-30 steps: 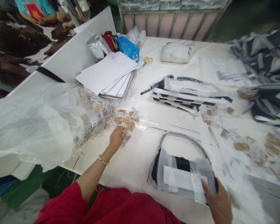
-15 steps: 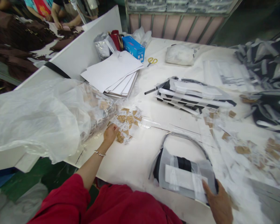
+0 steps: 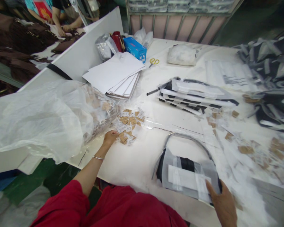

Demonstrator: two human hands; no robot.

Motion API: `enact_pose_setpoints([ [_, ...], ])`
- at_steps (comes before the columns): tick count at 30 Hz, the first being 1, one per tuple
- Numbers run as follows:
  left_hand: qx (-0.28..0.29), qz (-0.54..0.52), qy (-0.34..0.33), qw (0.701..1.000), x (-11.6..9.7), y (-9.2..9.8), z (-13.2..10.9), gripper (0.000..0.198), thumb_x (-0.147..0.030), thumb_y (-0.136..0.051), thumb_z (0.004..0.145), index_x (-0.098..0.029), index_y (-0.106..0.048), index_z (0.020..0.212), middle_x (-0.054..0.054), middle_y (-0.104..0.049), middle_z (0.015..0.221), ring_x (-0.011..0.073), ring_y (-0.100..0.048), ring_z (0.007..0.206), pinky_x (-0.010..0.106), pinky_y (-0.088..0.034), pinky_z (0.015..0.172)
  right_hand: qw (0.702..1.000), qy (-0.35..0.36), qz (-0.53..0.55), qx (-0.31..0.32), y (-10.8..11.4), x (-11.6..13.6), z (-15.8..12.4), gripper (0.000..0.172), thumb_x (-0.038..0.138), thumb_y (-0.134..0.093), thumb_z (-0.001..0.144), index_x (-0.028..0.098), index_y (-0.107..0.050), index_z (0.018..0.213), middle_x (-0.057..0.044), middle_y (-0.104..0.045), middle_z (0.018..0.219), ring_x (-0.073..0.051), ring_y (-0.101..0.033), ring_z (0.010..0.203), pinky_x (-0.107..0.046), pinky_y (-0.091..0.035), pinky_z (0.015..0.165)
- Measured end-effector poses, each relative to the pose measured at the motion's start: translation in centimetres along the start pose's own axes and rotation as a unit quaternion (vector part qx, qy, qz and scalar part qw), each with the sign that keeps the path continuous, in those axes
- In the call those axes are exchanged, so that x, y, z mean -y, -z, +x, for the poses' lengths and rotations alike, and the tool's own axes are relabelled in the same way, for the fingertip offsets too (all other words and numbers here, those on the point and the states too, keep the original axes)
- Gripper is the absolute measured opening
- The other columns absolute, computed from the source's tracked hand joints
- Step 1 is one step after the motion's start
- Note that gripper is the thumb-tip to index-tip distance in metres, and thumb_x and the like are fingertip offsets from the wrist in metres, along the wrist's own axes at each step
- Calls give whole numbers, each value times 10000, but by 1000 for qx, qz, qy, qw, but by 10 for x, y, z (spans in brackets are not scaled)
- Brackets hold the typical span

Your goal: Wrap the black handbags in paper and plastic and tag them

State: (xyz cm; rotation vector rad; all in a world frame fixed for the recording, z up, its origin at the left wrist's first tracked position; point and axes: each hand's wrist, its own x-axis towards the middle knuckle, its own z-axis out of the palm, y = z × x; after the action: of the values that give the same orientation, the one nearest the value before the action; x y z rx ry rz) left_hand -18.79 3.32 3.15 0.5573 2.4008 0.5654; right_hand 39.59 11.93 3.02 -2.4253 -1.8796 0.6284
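My left hand [image 3: 110, 137] is at the near-left edge of a pile of brown and white hang tags [image 3: 130, 126]. Its fingers are curled together, and whatever they may hold is hidden. In front of me at the right lies a black handbag [image 3: 188, 176], partly wrapped in white and grey paper, its thin handle arched away over the table. My right hand [image 3: 223, 201] grips the bag's lower right corner, thumb on top of the wrapping and fingers round the side.
A large clear plastic bag [image 3: 49, 116] of tags lies at left beside stacked white sheets [image 3: 115, 71]. Behind are a blue box [image 3: 135, 49], yellow-handled scissors [image 3: 153, 61] and another wrapped bag [image 3: 194, 94]. More tags [image 3: 246, 149] are scattered at right. Co-workers' arms show at upper left.
My left hand has drawn back slightly toward me and left, to the edge of the tag pile. My right hand stays on the handbag, which has barely shifted.
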Motion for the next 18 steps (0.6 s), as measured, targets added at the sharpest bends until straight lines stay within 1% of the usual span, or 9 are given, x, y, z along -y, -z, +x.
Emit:
enact_pose_setpoints([
  [2,-9,-22,-11,1000,4,11,-5,198,-379,-571,754,-189,-615,721,-23,-590,587,161,-569,608,249,-392,584,1000,4,0,-4,0,0,0,974,804,-418,741,66,-464,1374,-261,-583,1267,-439,-556,1161,-542,-442,978],
  [3,-13,-32,-17,999,5,17,-9,213,-396,-591,734,-189,-631,756,-23,-593,592,167,-570,614,256,-395,592,1000,4,0,-6,1,0,0,975,804,-415,741,66,-462,1375,-261,-579,1274,-438,-554,1165,-540,-441,981],
  [5,-14,-54,-30,998,3,28,-18,313,-440,-616,709,-184,-657,884,-24,-603,605,176,-581,632,269,-411,618,1000,4,-3,-6,1,1,0,976,804,-408,743,63,-462,1375,-262,-567,1293,-439,-546,1177,-535,-436,991],
  [7,1,-100,-57,993,-6,37,-27,433,-490,-592,730,-176,-649,1023,-18,-631,648,180,-603,672,284,-441,678,1000,2,-7,-3,0,1,-1,975,802,-404,745,60,-462,1375,-263,-559,1307,-438,-539,1189,-530,-428,1003],
  [9,35,-163,-94,982,-22,45,-36,474,-514,-570,758,-167,-644,1072,-2,-656,685,187,-618,720,310,-457,754,1000,1,-12,-1,0,1,-1,971,798,-405,746,60,-461,1375,-261,-562,1304,-434,-539,1192,-525,-428,1006],
  [11,74,-213,-124,966,-41,51,-45,465,-506,-600,754,-155,-653,1054,14,-664,688,200,-618,739,341,-454,801,1000,4,-17,4,1,0,0,964,793,-400,751,59,-460,1373,-262,-567,1294,-431,-544,1188,-524,-436,996],
  [14,129,-255,-158,945,-73,58,-62,458,-487,-627,773,-153,-642,1086,20,-664,704,202,-624,755,355,-453,824,999,0,-44,29,11,7,3,956,771,-404,761,49,-439,1387,-275,-567,1285,-445,-557,1163,-552,-448,964],
  [16,184,-279,-180,925,-93,60,-75,480,-488,-616,807,-159,-609,1157,24,-664,743,192,-627,754,339,-464,793,997,2,-82,13,26,22,3,958,753,-441,749,54,-424,1404,-285,-557,1293,-475,-549,1153,-607,-433,946],
  [18,255,-282,-200,903,-111,59,-87,499,-489,-609,831,-160,-575,1206,27,-658,775,160,-604,688,300,-464,710,995,39,-82,-44,45,50,-2,950,735,-487,728,65,-441,1399,-285,-536,1320,-494,-510,1191,-643,-395,970],
])
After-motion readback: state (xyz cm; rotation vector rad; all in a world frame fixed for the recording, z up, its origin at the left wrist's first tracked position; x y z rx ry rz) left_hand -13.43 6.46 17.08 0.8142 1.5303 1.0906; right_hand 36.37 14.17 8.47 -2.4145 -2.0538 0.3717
